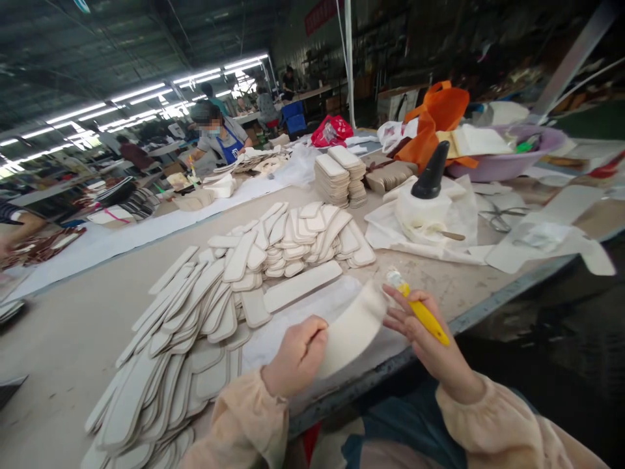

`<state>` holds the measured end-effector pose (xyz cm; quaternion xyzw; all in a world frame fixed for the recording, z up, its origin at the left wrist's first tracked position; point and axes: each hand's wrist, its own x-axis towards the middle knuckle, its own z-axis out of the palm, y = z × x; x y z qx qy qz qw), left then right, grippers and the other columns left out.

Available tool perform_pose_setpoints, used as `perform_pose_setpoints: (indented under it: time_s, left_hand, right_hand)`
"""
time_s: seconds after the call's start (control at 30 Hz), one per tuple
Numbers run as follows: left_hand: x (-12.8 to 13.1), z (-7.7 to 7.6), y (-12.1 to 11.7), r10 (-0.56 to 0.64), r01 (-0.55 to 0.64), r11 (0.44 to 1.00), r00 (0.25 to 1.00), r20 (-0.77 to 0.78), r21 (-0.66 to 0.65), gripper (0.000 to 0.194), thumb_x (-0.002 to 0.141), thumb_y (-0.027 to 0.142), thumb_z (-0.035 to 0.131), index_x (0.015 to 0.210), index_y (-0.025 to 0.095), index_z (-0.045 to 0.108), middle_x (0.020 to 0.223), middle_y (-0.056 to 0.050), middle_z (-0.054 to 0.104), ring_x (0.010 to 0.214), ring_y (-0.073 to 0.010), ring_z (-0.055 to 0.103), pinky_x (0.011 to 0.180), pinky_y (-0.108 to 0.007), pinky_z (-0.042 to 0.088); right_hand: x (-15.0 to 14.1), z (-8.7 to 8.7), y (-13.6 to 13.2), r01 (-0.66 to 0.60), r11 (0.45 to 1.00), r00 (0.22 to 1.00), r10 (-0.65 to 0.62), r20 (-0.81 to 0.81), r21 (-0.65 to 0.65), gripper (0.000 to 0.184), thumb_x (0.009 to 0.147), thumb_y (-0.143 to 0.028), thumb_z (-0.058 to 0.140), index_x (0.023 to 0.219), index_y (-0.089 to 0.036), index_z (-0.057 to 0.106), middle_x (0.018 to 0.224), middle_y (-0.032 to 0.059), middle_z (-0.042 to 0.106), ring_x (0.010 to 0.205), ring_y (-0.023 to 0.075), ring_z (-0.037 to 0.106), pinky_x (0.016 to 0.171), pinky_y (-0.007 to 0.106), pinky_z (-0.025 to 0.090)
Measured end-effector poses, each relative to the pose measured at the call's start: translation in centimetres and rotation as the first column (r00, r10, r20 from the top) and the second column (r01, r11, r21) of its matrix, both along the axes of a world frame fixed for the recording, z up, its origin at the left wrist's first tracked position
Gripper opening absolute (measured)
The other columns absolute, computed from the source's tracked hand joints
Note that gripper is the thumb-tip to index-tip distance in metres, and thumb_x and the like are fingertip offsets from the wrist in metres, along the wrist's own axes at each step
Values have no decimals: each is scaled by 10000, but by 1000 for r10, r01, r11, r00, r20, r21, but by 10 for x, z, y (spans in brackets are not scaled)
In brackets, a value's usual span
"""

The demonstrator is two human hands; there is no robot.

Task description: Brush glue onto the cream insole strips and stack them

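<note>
Between my hands, above the front edge of the table, is a curved cream-coloured flat strip [354,326]. My left hand [300,352] grips its near left end between thumb and curled fingers. A brush with a yellow handle [427,320] and white-coated bristles lies across my right hand [420,326], held by the thumb. The right fingertips are at the strip's far end; whether they press on it I cannot tell. Under the strip lies a white sheet [293,319], with one more flat strip [303,286] on it.
Left of my hands spreads a large heap of pale flat pieces [195,319]. Farther back stand neat stacks [336,176], a white glue-smeared container [422,208] with a black cone [430,172], scissors [500,215] and a purple basin [502,163]. A person [219,133] sits across the table.
</note>
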<state>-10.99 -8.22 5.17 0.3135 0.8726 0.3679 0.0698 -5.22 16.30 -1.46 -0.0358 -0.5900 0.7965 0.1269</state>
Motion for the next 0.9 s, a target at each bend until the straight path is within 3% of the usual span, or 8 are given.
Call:
perform_pose_setpoints:
  time_s: [0.07, 0.13, 0.2, 0.27, 0.43, 0.6, 0.73, 0.9]
  left_hand:
    - [14, -16, 9, -20, 5, 997, 983, 181, 80, 230, 910, 308, 414, 817, 188, 587, 672, 1, 566, 627, -120, 514, 600, -247, 402]
    - [19, -30, 9, -16, -47, 987, 921, 389, 151, 202, 860, 330, 507, 866, 173, 634, 724, -18, 603, 650, -125, 528, 605, -249, 423]
    - [14, -40, 3, 7, -136, 972, 832, 555, 192, 240, 779, 321, 593, 934, 153, 663, 760, -30, 625, 664, -128, 544, 605, -246, 448]
    - [1, -45, -7, 53, -210, 960, 783, 619, 183, 331, 718, 302, 628, 1003, 140, 665, 792, -34, 635, 671, -126, 553, 609, -247, 463]
    - [-37, -50, -27, 191, -278, 957, 809, 556, 77, 343, 666, 305, 697, 961, 133, 661, 706, 8, 608, 600, -94, 511, 575, -224, 409]
    - [-53, -61, -34, 269, -283, 959, 855, 444, -35, 255, 657, 327, 725, 830, 154, 651, 630, 29, 594, 567, -102, 500, 545, -226, 373]
    - [-52, -68, -36, 307, -293, 951, 877, 369, -95, 201, 657, 326, 726, 743, 168, 636, 634, 16, 618, 579, -120, 528, 554, -239, 382]
    - [-48, -69, -37, 341, -313, 940, 888, 308, -138, 172, 671, 310, 716, 746, 180, 633, 677, 3, 656, 634, -143, 582, 608, -260, 418]
  right_hand:
    - [-1, -2, -2, 75, 993, 996, -79, 38, 92, 417, 794, -378, 667, 1017, -256, 336, 1319, 135, 533, 771, 149, 616, 676, 313, 523]
    - [-2, -6, -1, 178, 964, 980, -191, 50, 198, 441, 749, -349, 713, 988, -242, 359, 1219, 124, 606, 602, 107, 528, 564, 265, 458]
    - [-6, -8, -1, 259, 921, 960, -277, 24, 290, 430, 726, -328, 733, 958, -233, 384, 1171, 105, 631, 540, 86, 451, 528, 253, 402]
    - [-13, -10, -2, 302, 875, 948, -317, -24, 378, 399, 729, -318, 731, 952, -229, 412, 1162, 89, 635, 539, 88, 437, 537, 258, 385]
    - [-28, -10, -11, 309, 773, 944, -319, -80, 554, 348, 759, -343, 706, 980, -227, 463, 1163, 77, 636, 586, 123, 536, 559, 284, 423]
    - [-34, -13, -20, 283, 655, 944, -321, -81, 701, 311, 785, -352, 690, 975, -228, 477, 1149, 37, 650, 562, 112, 563, 613, 298, 477]
    - [-36, -20, -24, 242, 639, 956, -286, -67, 730, 304, 802, -376, 666, 989, -218, 485, 1143, 44, 649, 681, 149, 622, 628, 300, 506]
    - [-39, -28, -26, 232, 600, 959, -273, -77, 765, 304, 809, -377, 657, 1002, -196, 505, 1149, 77, 647, 655, 148, 620, 638, 301, 507]
